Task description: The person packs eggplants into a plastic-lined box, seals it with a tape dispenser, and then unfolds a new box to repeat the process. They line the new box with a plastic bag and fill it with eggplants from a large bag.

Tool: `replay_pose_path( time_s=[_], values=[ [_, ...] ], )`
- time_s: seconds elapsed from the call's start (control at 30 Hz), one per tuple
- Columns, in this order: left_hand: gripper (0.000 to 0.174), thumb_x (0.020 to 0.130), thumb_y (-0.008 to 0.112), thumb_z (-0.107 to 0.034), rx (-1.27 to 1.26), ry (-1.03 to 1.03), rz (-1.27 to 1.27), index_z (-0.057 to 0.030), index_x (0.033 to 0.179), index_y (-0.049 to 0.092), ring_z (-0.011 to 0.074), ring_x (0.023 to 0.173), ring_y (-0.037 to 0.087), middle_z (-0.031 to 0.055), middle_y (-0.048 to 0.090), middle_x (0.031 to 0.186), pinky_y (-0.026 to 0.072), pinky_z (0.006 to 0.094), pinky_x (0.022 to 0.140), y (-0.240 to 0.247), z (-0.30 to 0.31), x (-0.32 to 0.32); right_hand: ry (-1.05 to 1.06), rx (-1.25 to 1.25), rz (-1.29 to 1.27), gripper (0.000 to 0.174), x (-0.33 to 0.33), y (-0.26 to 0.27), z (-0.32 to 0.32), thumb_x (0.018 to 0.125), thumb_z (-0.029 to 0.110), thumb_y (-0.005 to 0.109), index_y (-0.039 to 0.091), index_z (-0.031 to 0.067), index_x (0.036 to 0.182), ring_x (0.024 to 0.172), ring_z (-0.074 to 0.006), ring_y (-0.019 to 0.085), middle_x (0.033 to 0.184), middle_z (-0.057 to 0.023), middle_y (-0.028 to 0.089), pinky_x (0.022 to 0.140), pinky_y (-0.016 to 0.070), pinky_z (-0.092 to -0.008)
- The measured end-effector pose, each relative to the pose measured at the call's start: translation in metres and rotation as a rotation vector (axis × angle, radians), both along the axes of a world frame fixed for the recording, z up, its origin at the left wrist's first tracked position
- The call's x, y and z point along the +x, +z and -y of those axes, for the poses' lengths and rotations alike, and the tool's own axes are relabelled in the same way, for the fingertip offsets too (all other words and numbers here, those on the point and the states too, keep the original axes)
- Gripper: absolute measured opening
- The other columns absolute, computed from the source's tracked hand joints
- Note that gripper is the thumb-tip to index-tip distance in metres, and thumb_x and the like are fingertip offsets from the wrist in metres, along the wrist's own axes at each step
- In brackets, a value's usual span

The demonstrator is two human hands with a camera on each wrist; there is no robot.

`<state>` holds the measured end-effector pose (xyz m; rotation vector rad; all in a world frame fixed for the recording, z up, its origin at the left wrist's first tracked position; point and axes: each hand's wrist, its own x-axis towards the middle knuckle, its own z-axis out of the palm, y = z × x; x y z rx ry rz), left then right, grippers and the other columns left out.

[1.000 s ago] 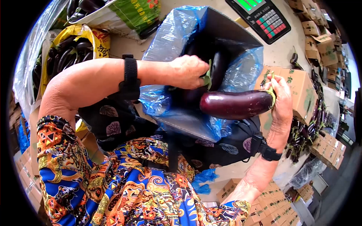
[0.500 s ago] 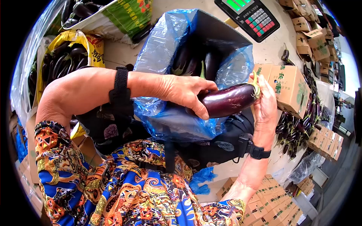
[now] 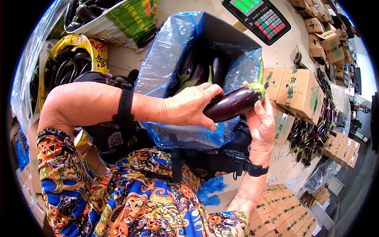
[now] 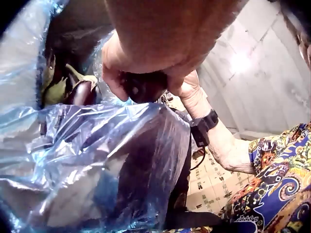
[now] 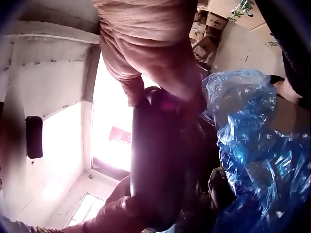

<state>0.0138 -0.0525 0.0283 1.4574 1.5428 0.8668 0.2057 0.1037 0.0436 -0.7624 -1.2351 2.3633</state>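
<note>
Over a box lined with blue plastic film (image 3: 167,51), a glossy dark purple eggplant (image 3: 233,104) is held between both hands. My left hand (image 3: 189,104) grips its rounded end, thumb on the near side. At the other end, my right hand (image 3: 261,124) holds it below the green cap and stem (image 3: 260,75). The right wrist view shows the eggplant (image 5: 158,160) lengthwise between the two hands. Several more eggplants (image 3: 197,67) lie inside the box, partly hidden by my left hand and the film; one with a green cap (image 4: 82,92) shows in the left wrist view.
A digital scale panel (image 3: 262,19) stands beyond the box. Cardboard cartons (image 3: 302,93) and a heap of eggplants (image 3: 312,138) are at the right. A yellow bag (image 3: 94,51) of eggplants and a green-and-white sack (image 3: 130,19) stand at the left.
My left hand came up from a green stem inside the box and took hold of the held eggplant's rounded end. My right hand moved left and nearer the body, tilting the stem end upward.
</note>
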Motion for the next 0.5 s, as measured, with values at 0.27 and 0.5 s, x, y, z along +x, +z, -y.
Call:
replay_pose_path(
  time_s=[0.27, 0.5],
  values=[
    [0.082, 0.065, 0.087, -0.034, 0.007, -0.004, 0.064, -0.0004, 0.129, 0.048, 0.0425, 0.108, 0.056, 0.0243, 0.053, 0.115, 0.0485, 0.0456, 0.095, -0.004, -0.002, 0.000, 0.056, -0.021, -0.099, 0.069, -0.003, -0.004, -0.001, 0.093, 0.016, 0.066, 0.031, 0.0004, 0.151, 0.131, -0.0289, 0.049, 0.143, -0.0197, 0.048, 0.115, 0.0340, -0.0422],
    [0.085, 0.060, 0.091, -0.023, 0.165, 0.156, -0.151, -0.0073, 0.132, 0.047, 0.0389, 0.103, 0.051, 0.0198, 0.048, 0.111, 0.0467, 0.0451, 0.091, 0.014, -0.001, 0.002, 0.029, -0.050, -0.105, 0.077, -0.013, 0.003, 0.003, 0.085, 0.012, 0.071, 0.031, 0.0072, 0.151, 0.130, -0.0299, 0.050, 0.142, -0.0218, 0.048, 0.114, 0.0359, -0.0430]
  ],
)
